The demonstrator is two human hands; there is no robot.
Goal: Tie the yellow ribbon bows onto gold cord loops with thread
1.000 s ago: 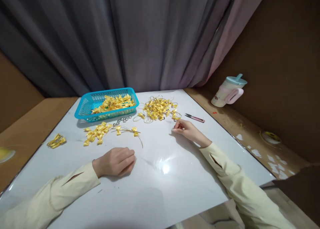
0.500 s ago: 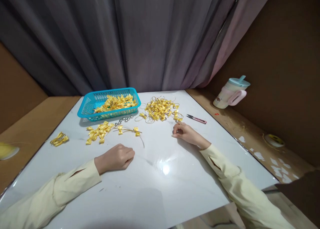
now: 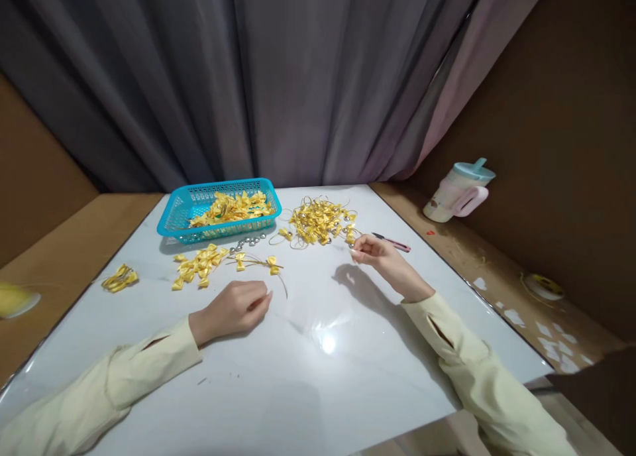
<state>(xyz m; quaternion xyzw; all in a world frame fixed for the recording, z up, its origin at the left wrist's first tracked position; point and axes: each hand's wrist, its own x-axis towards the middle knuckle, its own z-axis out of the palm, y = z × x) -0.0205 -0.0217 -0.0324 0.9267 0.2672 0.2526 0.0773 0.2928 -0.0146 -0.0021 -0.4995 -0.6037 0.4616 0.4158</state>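
Note:
My left hand [image 3: 233,307] rests on the white tabletop [image 3: 322,376], fingers loosely curled together, tips close to a thin gold thread [image 3: 283,285]. My right hand [image 3: 380,254] is lifted a little off the table, with thumb and fingers pinched; what they hold is too small to make out. It hovers just right of a pile of yellow bows with gold loops [image 3: 320,221]. Two bows on threads [image 3: 258,262] and a cluster of loose yellow bows [image 3: 199,264] lie beyond my left hand. A row of silver beads [image 3: 248,242] sits in front of the blue basket [image 3: 171,221].
The basket holds more yellow bows [image 3: 233,207]. Pink thread snips [image 3: 397,245] lie behind my right hand. A small bow bundle [image 3: 119,278] is at the left. A lidded cup [image 3: 457,191] and a tape roll [image 3: 541,285] sit on the brown ledge. Curtains hang behind.
My right hand rose off the table and moved slightly right, fingers pinched. My left hand's fingers stretched out a little toward the gold thread.

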